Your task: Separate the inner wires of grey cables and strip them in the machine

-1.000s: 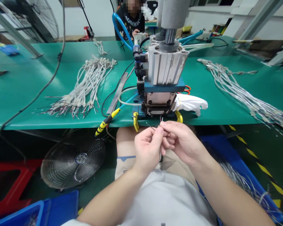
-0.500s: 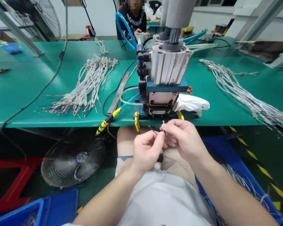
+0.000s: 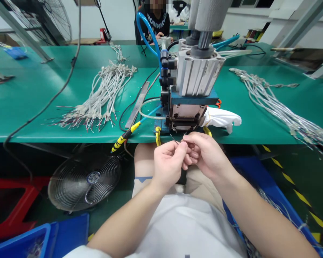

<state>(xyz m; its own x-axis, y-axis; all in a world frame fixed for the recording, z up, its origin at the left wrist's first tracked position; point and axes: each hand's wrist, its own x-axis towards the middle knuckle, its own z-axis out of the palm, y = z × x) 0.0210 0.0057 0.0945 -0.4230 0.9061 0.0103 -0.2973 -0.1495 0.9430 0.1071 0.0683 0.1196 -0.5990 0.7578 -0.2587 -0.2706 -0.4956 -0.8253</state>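
My left hand pinches a thin dark wire, whose end sticks out past the fingertips up and to the left. Against it, my right hand is closed, thumb and forefinger pressed together at the fine wire ends; most of what it grips is hidden by the fingers. Both hands meet above my lap, just in front of the table edge. Directly beyond them stands a pneumatic machine with a metal cylinder block on top and a dark slotted front.
White cable bundles lie on the green table: one bundle left, another right. A steel ruler and white cloth flank the machine. Below are a floor fan and blue bins. A person sits opposite.
Both hands have moved slightly up toward the machine, and the wire tips above the right fingers show less. The whole view has shifted a little.
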